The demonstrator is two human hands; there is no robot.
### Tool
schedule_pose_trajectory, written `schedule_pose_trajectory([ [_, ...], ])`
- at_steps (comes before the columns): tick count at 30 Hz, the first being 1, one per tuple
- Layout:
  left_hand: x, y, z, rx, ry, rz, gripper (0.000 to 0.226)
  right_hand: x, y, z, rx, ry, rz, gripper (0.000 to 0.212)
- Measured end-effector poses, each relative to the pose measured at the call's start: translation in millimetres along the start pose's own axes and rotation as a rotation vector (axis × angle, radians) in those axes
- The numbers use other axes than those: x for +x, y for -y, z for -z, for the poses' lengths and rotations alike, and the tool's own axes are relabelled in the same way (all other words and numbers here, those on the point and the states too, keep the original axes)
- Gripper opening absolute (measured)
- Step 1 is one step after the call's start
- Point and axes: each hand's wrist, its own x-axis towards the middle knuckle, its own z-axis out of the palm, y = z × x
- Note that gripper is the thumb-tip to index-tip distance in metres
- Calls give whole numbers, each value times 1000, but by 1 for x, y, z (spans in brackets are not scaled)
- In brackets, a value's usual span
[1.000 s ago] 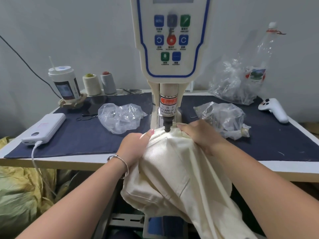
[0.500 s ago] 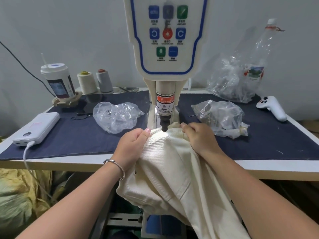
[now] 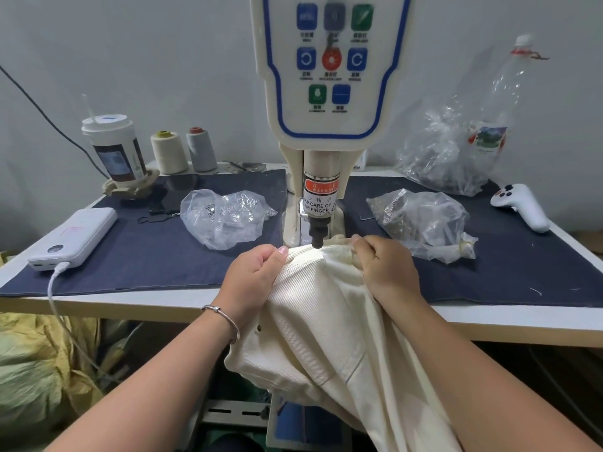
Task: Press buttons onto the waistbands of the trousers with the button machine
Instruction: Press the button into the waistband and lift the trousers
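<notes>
Navy cloth covers the white bench (image 3: 195, 305), where cream twill trousers (image 3: 326, 321) are bunched under the black punch (image 3: 318, 236) of the cream button machine (image 3: 329, 93), gripped by left hand (image 3: 251, 278) and right hand (image 3: 388, 269), each grip curled round fabric.

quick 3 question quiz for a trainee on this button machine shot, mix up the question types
1. True or false: both hands grip the cream trousers at the button machine.
2. Which lies at the table's left edge? A) white power bank B) white controller C) clear bottle
3. Fill in: the machine's black punch tip stands between the left hand and the ____ hand.

Key:
1. True: each hand pinches the waistband beside the punch.
2. A: the white power bank; the white controller and clear bottle are on the right.
3. right: the right hand.
</notes>
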Motion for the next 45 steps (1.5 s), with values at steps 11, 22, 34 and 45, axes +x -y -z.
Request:
schedule_pose_trajectory([
  [11,-1,5,-2,-74,-44,72,10,-5,2,-2,-22,-31,-22,49],
  [22,1,6,-3,-42,-89,105,10,-7,5,0,-53,-2,-54,46],
  [34,0,5,-2,-29,-77,90,10,-7,3,-1,-55,-35,-44,48],
  [45,-2,5,-2,-18,-95,95,11,-8,7,-1,-39,-20,-50,49],
])
